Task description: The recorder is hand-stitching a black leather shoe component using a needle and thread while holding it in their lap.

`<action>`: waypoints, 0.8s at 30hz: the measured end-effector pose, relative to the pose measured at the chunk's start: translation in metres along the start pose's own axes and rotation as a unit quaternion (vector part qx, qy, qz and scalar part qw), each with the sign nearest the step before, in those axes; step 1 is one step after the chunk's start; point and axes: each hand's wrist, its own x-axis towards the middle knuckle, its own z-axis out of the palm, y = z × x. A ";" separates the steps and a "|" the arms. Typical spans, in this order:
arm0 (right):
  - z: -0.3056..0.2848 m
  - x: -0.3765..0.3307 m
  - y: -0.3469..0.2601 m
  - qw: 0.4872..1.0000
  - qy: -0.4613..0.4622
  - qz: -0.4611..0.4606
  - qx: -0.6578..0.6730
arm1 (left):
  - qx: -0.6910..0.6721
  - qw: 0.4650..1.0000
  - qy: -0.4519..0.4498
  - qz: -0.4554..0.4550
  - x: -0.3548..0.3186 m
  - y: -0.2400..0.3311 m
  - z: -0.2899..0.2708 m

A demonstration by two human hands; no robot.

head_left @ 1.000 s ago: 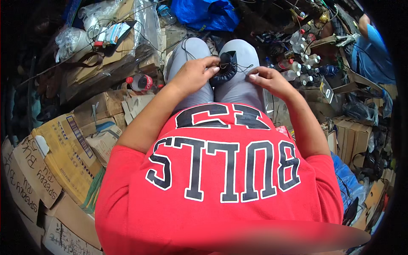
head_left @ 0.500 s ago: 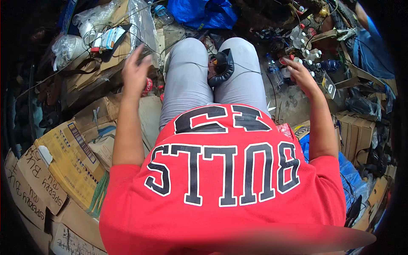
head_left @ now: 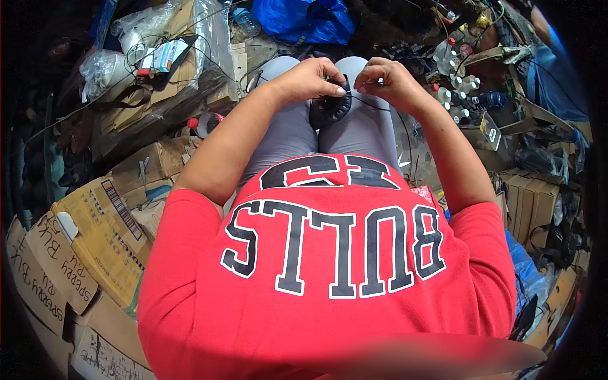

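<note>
A black leather shoe (head_left: 330, 113) is held between my knees, its upper edge partly hidden by my hands. Just above it, my left hand (head_left: 311, 81) is closed in a pinch, thumb and forefinger together at a thin thread (head_left: 352, 91). Close by on the right, my right hand (head_left: 391, 83) also pinches, its fingertips at the same thread, a short span of which crosses the gap between the hands. A dark loose strand (head_left: 375, 104) trails from the shoe over my right thigh. Whether a needle is in either hand is too small to tell.
Cardboard boxes (head_left: 104, 225) crowd the left side. Several bottles (head_left: 461, 85) stand at the far right. A blue plastic bag (head_left: 304, 20) lies beyond my knees, and flattened cardboard with clear plastic (head_left: 206, 47) is at the far left. More cartons (head_left: 531, 202) stand on the right.
Both hands have come inward from wide apart at either side to meet over the shoe. The thread, earlier drawn out to both sides, now hangs slacker. The shoe stays between my knees.
</note>
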 end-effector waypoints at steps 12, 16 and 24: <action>0.020 -0.015 0.009 0.994 0.038 0.021 0.096 | -0.160 0.983 -0.053 -0.070 0.004 -0.009 0.002; 0.035 -0.027 0.008 0.989 0.100 0.029 0.108 | -0.161 0.982 -0.067 -0.072 0.001 -0.007 0.003; 0.019 -0.037 -0.022 0.991 0.079 -0.027 -0.107 | -0.049 0.989 -0.134 -0.035 0.002 0.005 0.000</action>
